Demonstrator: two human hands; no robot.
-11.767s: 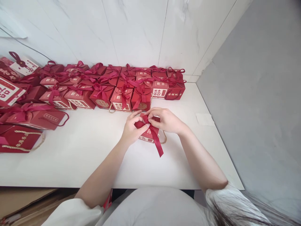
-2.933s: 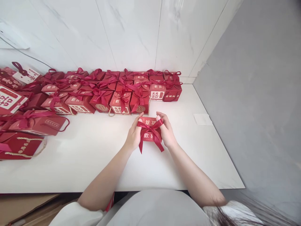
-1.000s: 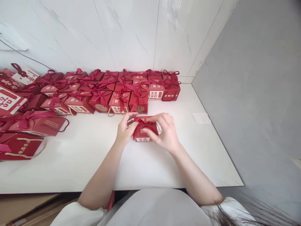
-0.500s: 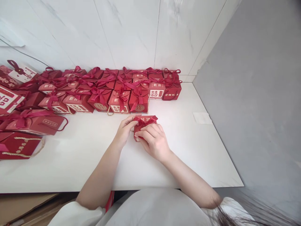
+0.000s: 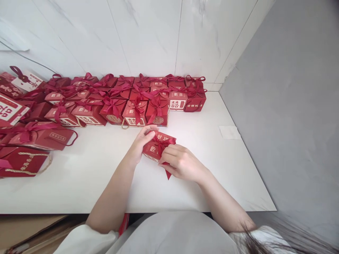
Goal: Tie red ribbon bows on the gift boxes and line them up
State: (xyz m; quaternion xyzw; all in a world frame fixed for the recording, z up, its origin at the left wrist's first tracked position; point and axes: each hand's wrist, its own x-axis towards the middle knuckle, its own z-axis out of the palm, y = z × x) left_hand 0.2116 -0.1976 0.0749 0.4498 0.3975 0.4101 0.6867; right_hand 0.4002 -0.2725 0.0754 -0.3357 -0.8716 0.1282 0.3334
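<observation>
**A:** From the head camera, what are the hands on?

**B:** A small red box [image 5: 155, 149] with pale printed characters on its lid. It sits on the white table [image 5: 212, 169], tilted, just in front of the person's chest and just short of the rows of boxes behind it.

**A:** And the left hand [image 5: 141, 141]?

**B:** It grips the box's far left corner. The fingertips [image 5: 150, 134] are laid over the top edge and the thumb is hidden behind the box.

**A:** The right hand [image 5: 182, 164]?

**B:** It is curled at the box's near side, with its fingers closed on the dark red ribbon [image 5: 162, 144] that crosses the lid. One pointed ribbon tail sticks out below that hand and lies on the table.

**A:** What else is on the table?

**B:** Rows of finished red boxes [image 5: 135, 112] with tied bows are packed side by side against the marble wall [image 5: 148, 35]. At the left edge are larger red boxes [image 5: 39, 135], and a red bag [image 5: 23, 162] with a rope handle lies flat. A white slip of paper [image 5: 230, 132] lies well apart to the right, near the grey wall [image 5: 291, 106].

**A:** Below the table?

**B:** Brown cardboard [image 5: 26, 225] shows at the lower left, beside the person's white sleeve.
</observation>
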